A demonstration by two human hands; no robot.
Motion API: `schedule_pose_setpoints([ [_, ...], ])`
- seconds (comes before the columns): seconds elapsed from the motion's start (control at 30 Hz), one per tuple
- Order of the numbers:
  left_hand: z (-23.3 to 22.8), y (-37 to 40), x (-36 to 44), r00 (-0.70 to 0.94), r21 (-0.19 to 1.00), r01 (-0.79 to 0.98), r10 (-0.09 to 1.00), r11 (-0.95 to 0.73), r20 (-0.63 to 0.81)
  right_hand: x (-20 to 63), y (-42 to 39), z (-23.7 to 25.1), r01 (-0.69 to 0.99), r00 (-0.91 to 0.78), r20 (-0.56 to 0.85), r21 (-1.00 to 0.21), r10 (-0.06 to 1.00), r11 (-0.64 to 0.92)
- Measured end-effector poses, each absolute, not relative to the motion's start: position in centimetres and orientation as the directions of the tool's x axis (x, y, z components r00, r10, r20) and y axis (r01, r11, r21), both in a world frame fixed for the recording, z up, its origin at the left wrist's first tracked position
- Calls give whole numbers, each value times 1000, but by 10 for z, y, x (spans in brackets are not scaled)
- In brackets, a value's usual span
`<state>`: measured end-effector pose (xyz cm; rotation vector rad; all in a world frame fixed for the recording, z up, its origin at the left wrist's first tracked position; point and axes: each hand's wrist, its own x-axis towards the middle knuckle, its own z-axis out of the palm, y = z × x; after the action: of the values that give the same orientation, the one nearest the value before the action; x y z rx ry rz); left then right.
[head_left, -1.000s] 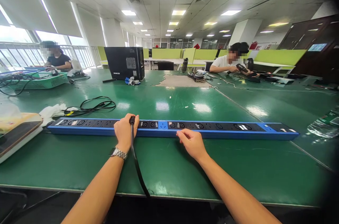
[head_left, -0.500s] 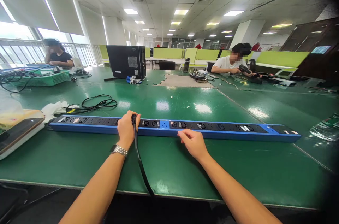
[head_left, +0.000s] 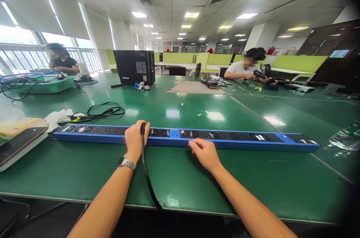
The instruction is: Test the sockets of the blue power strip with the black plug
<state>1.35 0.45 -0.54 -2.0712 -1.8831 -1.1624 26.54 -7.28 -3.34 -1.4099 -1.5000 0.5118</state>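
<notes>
A long blue power strip (head_left: 242,144) with a black socket face lies across the green table in front of me. My left hand (head_left: 134,138), with a metal-band watch at the wrist, is closed around a black power plug (head_left: 143,129) over the left-centre sockets. From the plug a thick black cable (head_left: 146,178) runs down over the table's front edge. The plug's front end is hidden by my fingers, so I cannot tell how far it sits in a socket. My right hand (head_left: 205,152) rests by the strip's near edge, right of centre, fingers curled together with nothing visible in them.
On the left are a phone (head_left: 22,138), white tissue (head_left: 57,118), a coiled black cable (head_left: 105,111) and a green basket (head_left: 53,85) of cables. A black computer case (head_left: 135,67) stands behind. A clear bottle (head_left: 347,136) lies at right. Two people sit across the table.
The view has tilted very slightly. Both hands stay nearly in place, the left still on the plug and the right beside the strip.
</notes>
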Motion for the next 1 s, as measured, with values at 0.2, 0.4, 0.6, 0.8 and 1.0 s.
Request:
schedule_pose_setpoints([
  [0.2, -9, 6, 12, -75, 403, 886, 788, -229, 611, 265, -73, -32, 518, 138, 367, -819, 920, 249],
  [0.4, -9, 5, 13, -78, 412, 882, 792, -228, 605, 265, -72, -32, 522, 132, 352, -820, 926, 237],
  [0.6, -7, 5, 14, -76, 415, 884, 811, -214, 581, 265, -72, -33, 523, 130, 347, -820, 929, 234],
  [0.8, -7, 4, 14, -117, 446, 877, 819, -181, 562, 264, -72, -32, 515, 126, 343, -825, 931, 234],
  [1.0, -7, 6, 11, -67, 421, 878, 813, -227, 578, 264, -72, -33, 528, 131, 337, -820, 932, 222],
])
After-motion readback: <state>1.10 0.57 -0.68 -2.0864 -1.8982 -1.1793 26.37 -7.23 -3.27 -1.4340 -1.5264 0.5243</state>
